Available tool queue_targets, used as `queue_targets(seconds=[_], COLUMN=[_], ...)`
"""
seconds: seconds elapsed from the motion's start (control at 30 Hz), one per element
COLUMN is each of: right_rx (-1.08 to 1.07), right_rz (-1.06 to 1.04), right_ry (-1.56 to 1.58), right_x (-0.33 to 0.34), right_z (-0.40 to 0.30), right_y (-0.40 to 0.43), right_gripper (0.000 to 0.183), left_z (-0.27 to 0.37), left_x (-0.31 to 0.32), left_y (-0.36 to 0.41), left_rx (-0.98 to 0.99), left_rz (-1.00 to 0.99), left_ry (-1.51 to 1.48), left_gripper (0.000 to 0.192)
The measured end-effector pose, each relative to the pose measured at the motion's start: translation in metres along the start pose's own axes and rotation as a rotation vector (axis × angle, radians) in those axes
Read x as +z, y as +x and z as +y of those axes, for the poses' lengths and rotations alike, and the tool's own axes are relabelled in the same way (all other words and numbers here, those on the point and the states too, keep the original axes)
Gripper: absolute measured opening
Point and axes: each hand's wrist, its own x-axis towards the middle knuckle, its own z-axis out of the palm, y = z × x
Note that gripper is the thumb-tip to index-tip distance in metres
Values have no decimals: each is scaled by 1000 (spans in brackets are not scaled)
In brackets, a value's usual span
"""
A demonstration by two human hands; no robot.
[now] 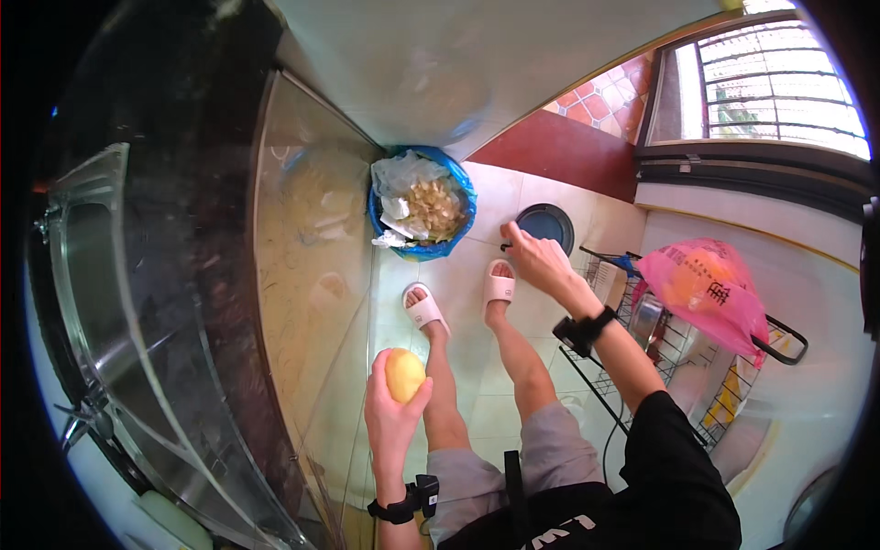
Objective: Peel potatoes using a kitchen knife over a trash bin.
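Observation:
A peeled, pale yellow potato (405, 375) is in my left hand (395, 412), held between the thumb and curled fingers, low in front of my legs. My right hand (543, 265) is farther forward and to the right, with bent fingers. The dark end of a small object (506, 246) shows at its fingertips; the hand hides the rest, and its kind cannot be told. Beyond the hands stands a bin with a blue liner (469, 196), holding peelings (434, 210), clear plastic and crumpled white paper. Both wrists wear black bands with small devices.
A sink (96, 275) in a dark counter runs along the left. A round blue-grey object (546, 230) with a dark rim lies on the tiled floor beyond my right hand. To the right, a black wire rack (605, 375) holds a pink plastic bag (708, 292) and metalware. My slippered feet are near the bin.

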Motion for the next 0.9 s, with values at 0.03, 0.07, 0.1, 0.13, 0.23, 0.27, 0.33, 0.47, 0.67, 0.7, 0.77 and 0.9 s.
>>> queue_targets(seconds=[0.03,0.07,0.1,0.13,0.23,0.27,0.33,0.47,0.67,0.7,0.77,0.9], right_rx=[-98,-194,-258,-316,-524,-607,-627,-9,-132,-159,-106,-267], right_rz=[10,22,4,-10,128,236,496,638,823,807,838,727], right_ry=[-90,-183,-258,-342,-645,-769,-740,-381,-394,-396,-461,-476], right_x=[-32,-68,-113,-165,-285,-316,-355,-403,-429,-425,-430,-413], right_z=[-22,-46,-76,-107,-183,-210,-268,-391,-446,-455,-461,-476], right_y=[-11,-23,-36,-52,-102,-118,-145,-235,-321,-327,-358,-373], right_gripper=[40,57,58,60,56,55,36,47,40,39,37,35], left_z=[8,19,29,42,72,77,104,163,92,87,140,76], left_x=[-4,-8,-14,-18,-34,-38,-63,-96,-136,-154,-179,-211], left_y=[-5,-10,-17,-24,-43,-48,-75,-116,-138,-158,-205,-264], left_rx=[6,59,108,121,205,274,318,425,728,707,487,326], left_rz=[2,-1,3,7,-27,-26,-31,-69,100,127,6,250], left_ry=[-4,41,89,82,100,154,125,168,24,19,38,-302], left_gripper=[59,57,56,56,62,63,65,64,56,56,60,60])
